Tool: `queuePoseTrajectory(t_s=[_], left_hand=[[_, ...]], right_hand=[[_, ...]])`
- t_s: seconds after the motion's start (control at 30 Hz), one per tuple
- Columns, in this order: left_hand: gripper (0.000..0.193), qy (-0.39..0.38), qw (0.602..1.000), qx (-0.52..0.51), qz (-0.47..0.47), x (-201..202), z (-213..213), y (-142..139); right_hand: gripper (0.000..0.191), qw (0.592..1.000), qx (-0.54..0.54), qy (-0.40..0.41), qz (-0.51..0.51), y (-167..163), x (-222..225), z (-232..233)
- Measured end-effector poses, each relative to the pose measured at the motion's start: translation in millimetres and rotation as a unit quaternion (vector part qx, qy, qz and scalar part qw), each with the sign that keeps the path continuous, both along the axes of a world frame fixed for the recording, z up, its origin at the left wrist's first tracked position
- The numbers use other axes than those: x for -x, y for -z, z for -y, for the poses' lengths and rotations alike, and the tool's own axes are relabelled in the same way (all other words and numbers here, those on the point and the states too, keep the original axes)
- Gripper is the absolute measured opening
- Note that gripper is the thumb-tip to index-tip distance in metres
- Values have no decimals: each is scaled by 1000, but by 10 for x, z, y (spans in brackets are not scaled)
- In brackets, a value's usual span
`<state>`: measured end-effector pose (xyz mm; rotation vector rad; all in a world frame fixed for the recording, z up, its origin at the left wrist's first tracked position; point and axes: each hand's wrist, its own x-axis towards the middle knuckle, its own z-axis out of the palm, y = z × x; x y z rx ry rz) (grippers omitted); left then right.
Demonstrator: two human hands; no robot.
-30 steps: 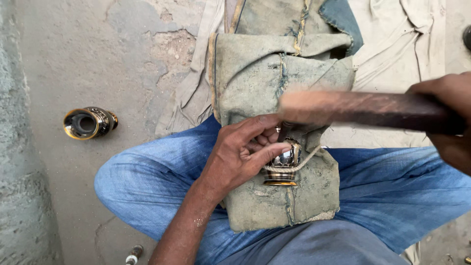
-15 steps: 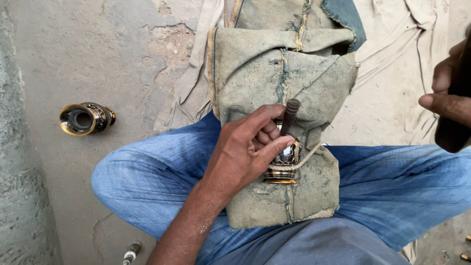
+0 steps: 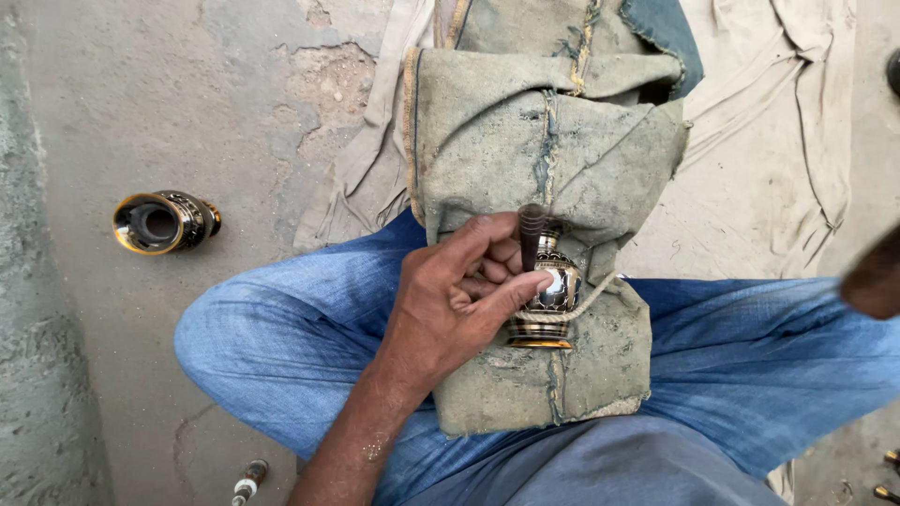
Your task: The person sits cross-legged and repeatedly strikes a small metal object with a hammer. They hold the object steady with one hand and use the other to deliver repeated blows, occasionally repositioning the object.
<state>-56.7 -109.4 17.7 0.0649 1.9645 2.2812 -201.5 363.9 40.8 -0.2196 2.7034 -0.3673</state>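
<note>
My left hand (image 3: 459,305) grips a short dark metal punch (image 3: 531,236) upright, its tip set on a small engraved metal vase (image 3: 551,298) with a brass rim. The vase lies on a folded grey-green cloth pad (image 3: 553,159) resting across my crossed legs in blue jeans (image 3: 281,328). A thin cord loops around the vase. My right hand (image 3: 874,278) shows only as a blurred sliver at the right edge; what it holds cannot be seen now.
A second engraved brass vase (image 3: 161,222) lies on its side on the cracked concrete floor at left. Pale cloth (image 3: 759,141) is spread on the floor behind the pad. A small tool (image 3: 246,481) lies by the bottom edge.
My right hand with its wooden-handled hammer was over the punch a second ago, then swung up and right, almost out of view. The left hand keeps the punch on the vase.
</note>
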Motion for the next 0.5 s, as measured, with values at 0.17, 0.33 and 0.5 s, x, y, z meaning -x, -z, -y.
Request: queuePoseTrajectory(t_s=[0.17, 0.33, 0.5], left_hand=[[40, 14, 999, -6, 36, -29, -34, 99], [46, -7, 1000, 2, -3, -102, -58, 179], [61, -50, 994, 5, -92, -164, -113, 274]], right_hand=[[29, 999, -21, -36, -3, -231, -163, 378], [29, 996, -51, -73, 4, -287, -377, 582], [29, 997, -51, -50, 11, -179, -226, 483]])
